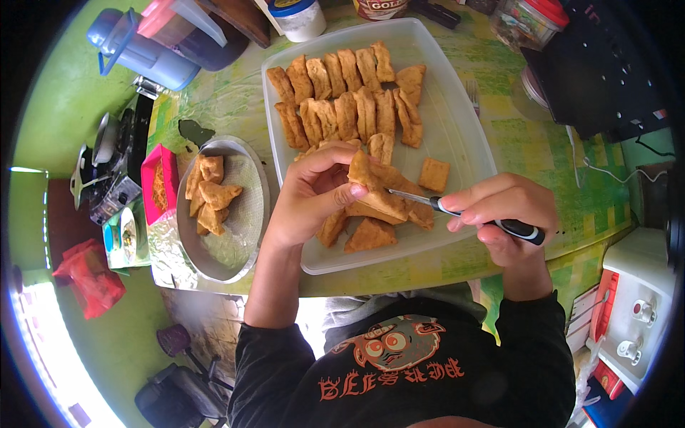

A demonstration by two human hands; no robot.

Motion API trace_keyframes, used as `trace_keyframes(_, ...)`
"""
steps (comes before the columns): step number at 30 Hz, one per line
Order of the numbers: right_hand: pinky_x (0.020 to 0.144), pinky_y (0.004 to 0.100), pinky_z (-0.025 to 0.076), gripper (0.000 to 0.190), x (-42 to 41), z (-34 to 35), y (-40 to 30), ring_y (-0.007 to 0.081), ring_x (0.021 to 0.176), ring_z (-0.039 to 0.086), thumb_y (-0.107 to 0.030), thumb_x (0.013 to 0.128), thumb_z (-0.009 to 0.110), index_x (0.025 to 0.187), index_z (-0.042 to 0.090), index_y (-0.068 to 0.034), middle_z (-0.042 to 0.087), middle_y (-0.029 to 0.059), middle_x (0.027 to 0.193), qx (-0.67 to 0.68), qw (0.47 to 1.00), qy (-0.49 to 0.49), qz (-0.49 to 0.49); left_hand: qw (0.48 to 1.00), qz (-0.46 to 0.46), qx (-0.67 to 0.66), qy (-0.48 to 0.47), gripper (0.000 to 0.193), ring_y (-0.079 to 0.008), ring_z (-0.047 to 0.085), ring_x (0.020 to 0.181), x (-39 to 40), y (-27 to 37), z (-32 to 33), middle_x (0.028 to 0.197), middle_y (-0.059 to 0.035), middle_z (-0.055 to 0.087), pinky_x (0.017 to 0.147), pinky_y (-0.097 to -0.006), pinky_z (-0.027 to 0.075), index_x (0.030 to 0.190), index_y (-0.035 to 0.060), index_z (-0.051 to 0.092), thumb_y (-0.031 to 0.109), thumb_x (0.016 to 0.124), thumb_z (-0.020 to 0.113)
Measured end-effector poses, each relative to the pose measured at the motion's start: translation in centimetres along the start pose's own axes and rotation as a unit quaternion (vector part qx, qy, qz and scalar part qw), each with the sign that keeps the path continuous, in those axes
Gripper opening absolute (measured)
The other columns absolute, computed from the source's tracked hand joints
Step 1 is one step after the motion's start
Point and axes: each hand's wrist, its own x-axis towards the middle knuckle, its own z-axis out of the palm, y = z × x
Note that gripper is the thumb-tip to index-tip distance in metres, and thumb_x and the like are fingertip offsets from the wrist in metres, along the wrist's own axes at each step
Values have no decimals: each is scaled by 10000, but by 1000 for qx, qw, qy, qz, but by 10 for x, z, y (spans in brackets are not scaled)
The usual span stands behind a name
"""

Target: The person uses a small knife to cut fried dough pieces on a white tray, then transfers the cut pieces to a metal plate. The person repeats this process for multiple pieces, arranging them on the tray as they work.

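My left hand (316, 192) pinches a piece of fried tofu (366, 174) between thumb and fingers, above the near part of a translucent plastic tray (460, 112). In my right hand (505, 214) is a small knife (489, 220) with a black-and-white handle. Its thin blade points left and its tip meets the tofu; how deep it goes I cannot tell. Upright slit-looking pieces (345, 117) stand in rows at the tray's far side. Loose triangular pieces (372, 235) and a square piece (434, 174) lie nearer me, some partly hidden by my hands.
Left of the tray is a round metal pan (241, 251) with several fried pieces. Beside it stands a pink container (159, 184) of orange shreds. A fork (473, 96) lies right of the tray. Pitchers (195, 35), a lidded tub (298, 20) and jars (527, 24) line the back.
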Motion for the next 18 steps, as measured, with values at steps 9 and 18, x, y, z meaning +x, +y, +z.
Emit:
trace_keyframes(9,596,261,493,70,-2,-4,-4,194,672,638,-67,743,644,766,611,-10,647,140,794,16,1000,15,11,999,-7,-45,-19,253,-132,523,937,-1,-7,-11,999,-62,551,841,-263,405,1008,-14,565,25,769,638)
trace_keyframes(18,590,263,490,97,-4,-3,-3,204,674,637,-95,754,646,755,612,-4,643,133,759,32,999,41,12,998,-16,-55,2,270,-119,538,910,-4,-6,-10,959,-43,573,827,-260,423,1038,-14,553,34,784,631)
